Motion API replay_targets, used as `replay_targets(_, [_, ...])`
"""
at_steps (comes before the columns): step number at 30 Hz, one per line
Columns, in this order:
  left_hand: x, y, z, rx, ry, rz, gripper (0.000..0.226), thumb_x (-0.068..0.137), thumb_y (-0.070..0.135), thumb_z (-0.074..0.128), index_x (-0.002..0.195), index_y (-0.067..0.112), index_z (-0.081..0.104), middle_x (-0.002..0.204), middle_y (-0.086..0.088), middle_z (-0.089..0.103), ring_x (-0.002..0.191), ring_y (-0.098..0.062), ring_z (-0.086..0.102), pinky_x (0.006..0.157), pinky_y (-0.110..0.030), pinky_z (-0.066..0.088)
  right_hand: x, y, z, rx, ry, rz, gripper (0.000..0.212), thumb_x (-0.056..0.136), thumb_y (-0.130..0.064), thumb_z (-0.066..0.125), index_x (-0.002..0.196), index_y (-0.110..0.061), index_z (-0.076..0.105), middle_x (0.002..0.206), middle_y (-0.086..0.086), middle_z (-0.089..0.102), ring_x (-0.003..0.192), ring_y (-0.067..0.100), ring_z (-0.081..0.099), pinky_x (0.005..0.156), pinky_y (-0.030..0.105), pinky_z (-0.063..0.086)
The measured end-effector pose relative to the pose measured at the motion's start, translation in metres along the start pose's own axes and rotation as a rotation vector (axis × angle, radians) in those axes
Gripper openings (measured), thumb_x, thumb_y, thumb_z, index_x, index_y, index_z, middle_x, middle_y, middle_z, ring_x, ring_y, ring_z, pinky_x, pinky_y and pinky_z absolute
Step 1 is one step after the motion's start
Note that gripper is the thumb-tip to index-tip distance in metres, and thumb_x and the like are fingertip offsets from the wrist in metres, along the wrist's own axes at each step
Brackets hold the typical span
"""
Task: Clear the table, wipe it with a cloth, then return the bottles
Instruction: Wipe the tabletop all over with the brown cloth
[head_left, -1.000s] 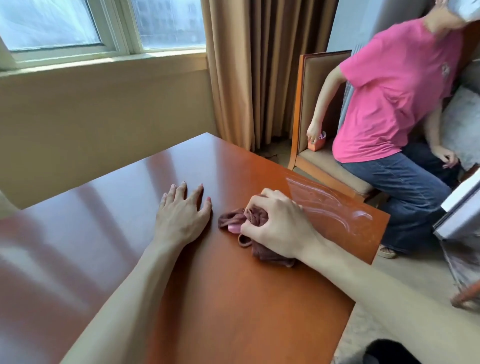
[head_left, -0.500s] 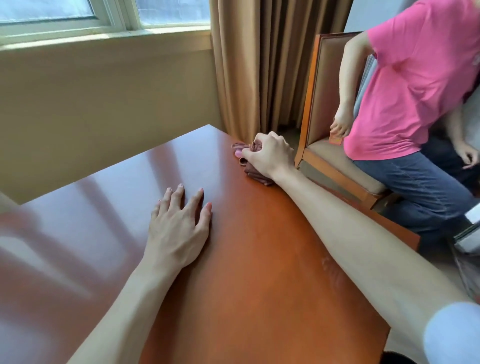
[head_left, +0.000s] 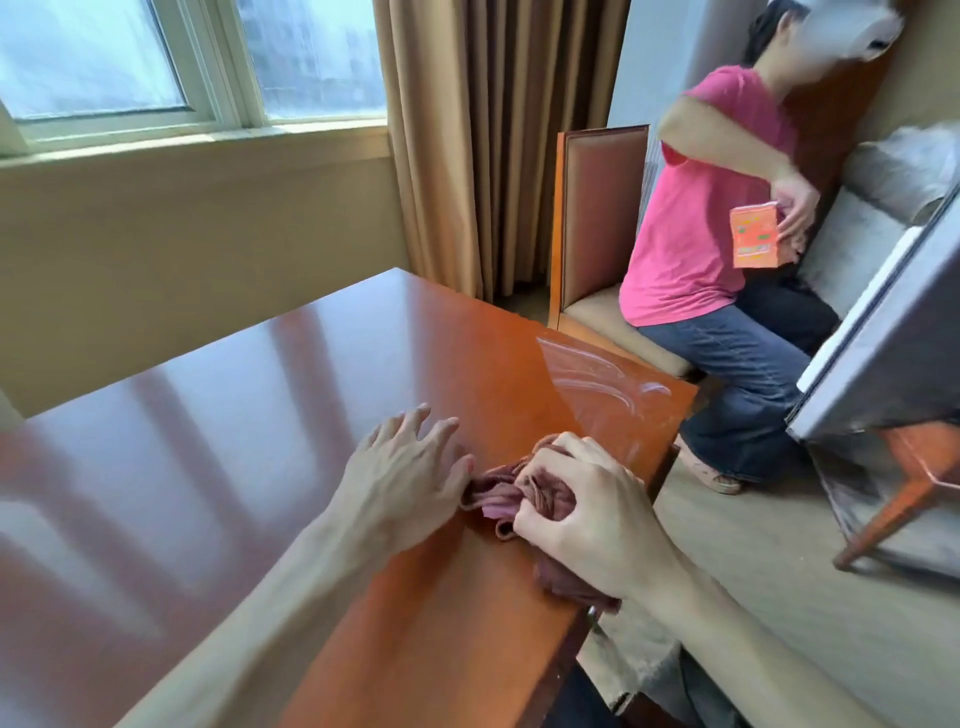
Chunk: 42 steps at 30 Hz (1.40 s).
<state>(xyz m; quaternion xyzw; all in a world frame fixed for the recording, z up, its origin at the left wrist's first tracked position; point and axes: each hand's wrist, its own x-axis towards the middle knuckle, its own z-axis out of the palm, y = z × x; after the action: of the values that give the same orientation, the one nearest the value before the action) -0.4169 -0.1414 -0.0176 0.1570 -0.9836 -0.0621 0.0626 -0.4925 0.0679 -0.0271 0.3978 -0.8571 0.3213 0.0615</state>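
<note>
Change since half a second ago: right hand (head_left: 587, 512) and cloth (head_left: 511, 499) drawn back from the table's far corner to its near right edge.

Head view:
- Right hand: fingers curled, gripping bunched maroon cloth.
- Left hand (head_left: 402, 478): fingers spread, flat on table (head_left: 218, 426), beside cloth.
- Seated person (head_left: 701, 218), far right, holding orange box (head_left: 756, 235).

Window (head_left: 156, 57) at upper left, white frame, daylight through the panes. Beige wall (head_left: 182, 249) below the sill. Tan curtain (head_left: 467, 130) hangs right of the window, down to the floor (head_left: 753, 597). Glossy reddish-brown tabletop (head_left: 260, 415) reflects the window light. Wooden chair (head_left: 592, 218) with padded back near the curtain; a person in a pink shirt (head_left: 691, 218) sits on it, holding an orange box (head_left: 754, 236).
</note>
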Motion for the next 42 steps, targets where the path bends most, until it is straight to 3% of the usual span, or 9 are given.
replay_targets(7, [-0.054, -0.016, 0.013, -0.111, 0.055, -0.06, 0.078, 0.086, 0.074, 0.016, 0.154, 0.038, 0.03, 0.165, 0.006, 0.021, 0.153, -0.018, 0.012, 0.124, -0.04, 0.013, 0.069, 0.003, 0.021, -0.142, 0.075, 0.159, 0.046, 0.079, -0.072, 0.065, 0.083, -0.027, 0.061, 0.088, -0.006, 0.052, 0.097, 0.024, 0.054, 0.075, 0.034, 0.036])
replay_targets(11, [-0.06, -0.02, 0.017, -0.12, 0.094, -0.054, 0.072, 0.086, 0.069, 0.02, 0.147, 0.038, 0.041, 0.157, 0.006, 0.035, 0.149, -0.017, 0.022, 0.121, -0.036, 0.018, 0.016, -0.021, 0.023, -0.078, -0.004, -0.026, 0.038, 0.079, -0.067, 0.06, 0.082, -0.029, 0.057, 0.089, -0.01, 0.052, 0.092, 0.015, 0.05, 0.077, 0.035, 0.045])
replay_targets(15, [-0.044, -0.022, 0.008, -0.089, 0.105, -0.047, 0.047, 0.092, 0.056, 0.04, 0.13, 0.036, 0.058, 0.134, 0.005, 0.055, 0.128, -0.021, 0.046, 0.106, -0.033, 0.032, 0.055, -0.002, 0.01, -0.039, -0.194, -0.149, 0.033, 0.079, -0.064, 0.062, 0.089, -0.033, 0.065, 0.093, -0.01, 0.057, 0.094, 0.012, 0.054, 0.084, 0.042, 0.051])
replay_targets(19, [-0.031, -0.028, 0.005, 0.01, 0.182, -0.032, 0.041, 0.091, 0.053, 0.037, 0.109, 0.034, 0.068, 0.106, 0.007, 0.062, 0.099, -0.018, 0.055, 0.096, -0.03, 0.035, 0.111, 0.004, 0.038, -0.136, -0.02, 0.068, 0.045, 0.079, -0.074, 0.061, 0.089, -0.031, 0.064, 0.092, -0.007, 0.054, 0.096, 0.02, 0.053, 0.079, 0.036, 0.045])
replay_targets(21, [-0.02, -0.038, 0.01, -0.009, 0.24, -0.037, 0.033, 0.091, 0.049, 0.043, 0.106, 0.034, 0.069, 0.102, 0.008, 0.06, 0.094, -0.017, 0.057, 0.093, -0.03, 0.039, 0.108, -0.001, 0.049, -0.148, -0.028, -0.029, 0.042, 0.079, -0.07, 0.056, 0.09, -0.031, 0.063, 0.093, -0.008, 0.053, 0.095, 0.018, 0.051, 0.077, 0.034, 0.041])
replay_targets(25, [0.018, -0.068, 0.015, -0.047, 0.228, -0.084, 0.036, 0.09, 0.049, 0.04, 0.114, 0.033, 0.062, 0.126, 0.005, 0.055, 0.113, -0.024, 0.055, 0.095, -0.037, 0.044, 0.138, 0.014, 0.047, -0.052, -0.241, -0.232, 0.032, 0.082, -0.061, 0.056, 0.096, -0.034, 0.064, 0.097, -0.012, 0.057, 0.096, 0.013, 0.054, 0.082, 0.041, 0.051])
replay_targets(30, [0.075, -0.111, 0.019, -0.042, 0.1, -0.244, 0.068, 0.089, 0.066, 0.02, 0.149, 0.04, 0.039, 0.162, -0.005, 0.028, 0.149, -0.027, 0.023, 0.12, -0.045, 0.024, 0.244, 0.052, 0.079, -0.076, -0.072, -0.076, 0.044, 0.074, -0.07, 0.053, 0.092, -0.033, 0.067, 0.092, -0.007, 0.057, 0.096, 0.021, 0.056, 0.077, 0.035, 0.043])
replay_targets(37, [0.082, -0.118, 0.031, -0.052, 0.082, -0.304, 0.074, 0.087, 0.073, 0.005, 0.156, 0.049, 0.015, 0.168, 0.007, 0.008, 0.154, -0.015, -0.001, 0.125, -0.038, 0.002, 0.382, 0.102, 0.111, -0.107, 0.062, 0.132, 0.053, 0.073, -0.077, 0.066, 0.083, -0.025, 0.067, 0.092, -0.001, 0.065, 0.09, 0.025, 0.06, 0.073, 0.034, 0.041])
replay_targets(42, [0.08, -0.114, 0.027, -0.055, 0.066, -0.315, 0.074, 0.087, 0.073, 0.006, 0.156, 0.05, 0.015, 0.167, 0.009, 0.007, 0.154, -0.014, -0.003, 0.125, -0.037, 0.002, 0.395, 0.101, 0.116, -0.115, 0.042, 0.13, 0.05, 0.075, -0.075, 0.067, 0.084, -0.026, 0.067, 0.096, -0.001, 0.065, 0.095, 0.028, 0.062, 0.075, 0.034, 0.039])
